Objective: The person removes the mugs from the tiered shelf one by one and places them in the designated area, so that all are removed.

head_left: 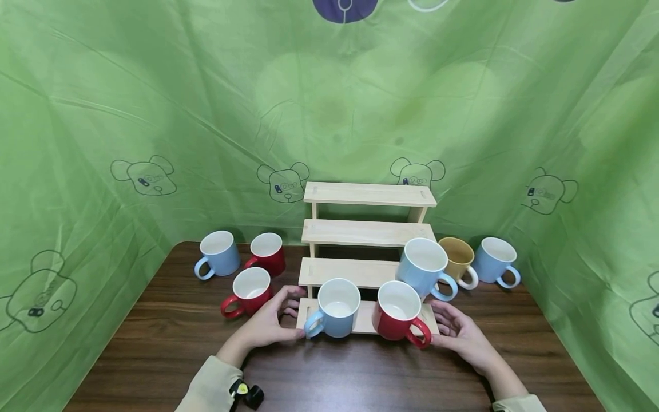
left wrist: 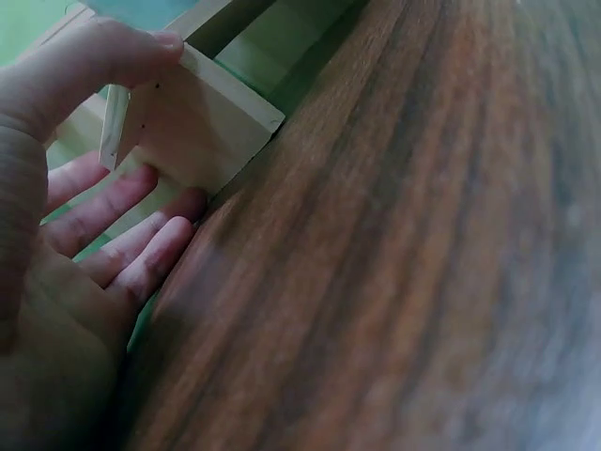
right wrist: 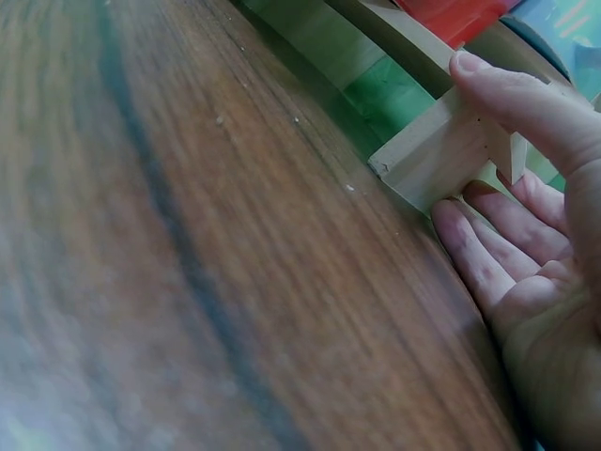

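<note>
A pale wooden stepped rack (head_left: pixel 369 194) stands on the dark table. My left hand (head_left: pixel 269 321) grips the left end of its lowest step, and my right hand (head_left: pixel 465 336) grips the right end. In each wrist view the thumb lies on the front edge of the step, with the fingers bent beside the end panel (left wrist: pixel 202 122). That lowest step carries a light blue mug (head_left: pixel 336 323) on the left, handle to the front left, and a red mug (head_left: pixel 392 325) on the right. Another light blue mug (head_left: pixel 419 274) sits on the second step at the right.
Left of the rack stand a blue mug (head_left: pixel 222 260), a red mug (head_left: pixel 272 260) and a nearer red mug (head_left: pixel 255 294). On the right are a yellow mug (head_left: pixel 456 260) and a blue mug (head_left: pixel 491 264). A green curtain (head_left: pixel 329 114) surrounds the table (head_left: pixel 329 377).
</note>
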{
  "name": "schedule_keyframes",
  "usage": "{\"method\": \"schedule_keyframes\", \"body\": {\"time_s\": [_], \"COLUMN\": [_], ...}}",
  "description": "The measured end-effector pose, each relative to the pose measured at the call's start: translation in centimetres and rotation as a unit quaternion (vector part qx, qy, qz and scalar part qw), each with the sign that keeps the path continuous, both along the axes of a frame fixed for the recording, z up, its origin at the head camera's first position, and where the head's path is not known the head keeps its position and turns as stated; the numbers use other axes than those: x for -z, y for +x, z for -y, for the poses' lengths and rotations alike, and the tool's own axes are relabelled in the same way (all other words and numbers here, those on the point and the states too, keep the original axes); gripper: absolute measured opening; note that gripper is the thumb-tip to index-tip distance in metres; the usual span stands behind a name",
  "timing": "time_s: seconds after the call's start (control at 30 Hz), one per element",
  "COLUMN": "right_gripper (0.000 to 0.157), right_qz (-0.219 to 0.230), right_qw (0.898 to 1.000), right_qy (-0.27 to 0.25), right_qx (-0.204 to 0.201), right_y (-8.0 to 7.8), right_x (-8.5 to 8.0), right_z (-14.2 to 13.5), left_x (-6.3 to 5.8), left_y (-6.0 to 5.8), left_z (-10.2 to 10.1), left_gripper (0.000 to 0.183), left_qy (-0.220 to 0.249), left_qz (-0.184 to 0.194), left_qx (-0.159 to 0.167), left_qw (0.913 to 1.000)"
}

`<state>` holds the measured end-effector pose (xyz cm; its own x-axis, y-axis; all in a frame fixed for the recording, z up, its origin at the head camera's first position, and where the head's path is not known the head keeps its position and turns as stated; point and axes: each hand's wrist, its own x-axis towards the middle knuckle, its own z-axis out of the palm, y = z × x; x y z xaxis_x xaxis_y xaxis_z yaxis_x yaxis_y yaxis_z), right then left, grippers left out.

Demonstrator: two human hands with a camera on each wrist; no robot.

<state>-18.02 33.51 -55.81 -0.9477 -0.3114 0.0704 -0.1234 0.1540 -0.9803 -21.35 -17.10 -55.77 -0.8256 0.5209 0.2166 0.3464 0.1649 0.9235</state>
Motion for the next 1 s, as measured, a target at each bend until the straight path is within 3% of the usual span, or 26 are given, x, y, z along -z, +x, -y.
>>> {"method": "schedule_keyframes", "body": {"time_s": [0.3,0.43,0.53,0.73,0.87,1.0], "right_gripper": [0.074,0.072,0.072,0.086,0.081,0.076], "right_qz": [-0.013,-0.036,-0.049,-0.082,-0.133,-0.154], "right_qw": [1.0,0.997,0.992,0.975,0.97,0.972], "right_qy": [0.005,0.053,0.112,0.205,0.201,0.175], "right_qx": [-0.024,-0.043,-0.043,0.02,0.031,0.039], "right_y": [-0.4,-0.8,-0.8,-0.6,-0.8,-1.0], "right_x": [-0.7,-1.9,-3.8,-8.7,-11.7,-14.4], "right_z": [-0.1,-0.2,-0.5,-1.1,-1.2,-0.9], "left_x": [0.5,0.6,0.7,0.7,0.6,0.5], "left_y": [-0.1,0.1,0.2,0.2,0.0,-0.2], "left_z": [0.0,0.0,0.0,-0.2,-0.1,-0.2], "left_gripper": [0.068,0.066,0.066,0.067,0.068,0.068], "left_qy": [0.011,0.009,0.007,0.011,0.008,0.009], "left_qz": [-0.02,-0.016,-0.014,-0.01,-0.019,-0.025], "left_qx": [0.013,0.006,0.004,0.009,0.011,0.015], "left_qw": [0.9996,0.9998,0.9999,0.9998,0.9997,0.9995]}}
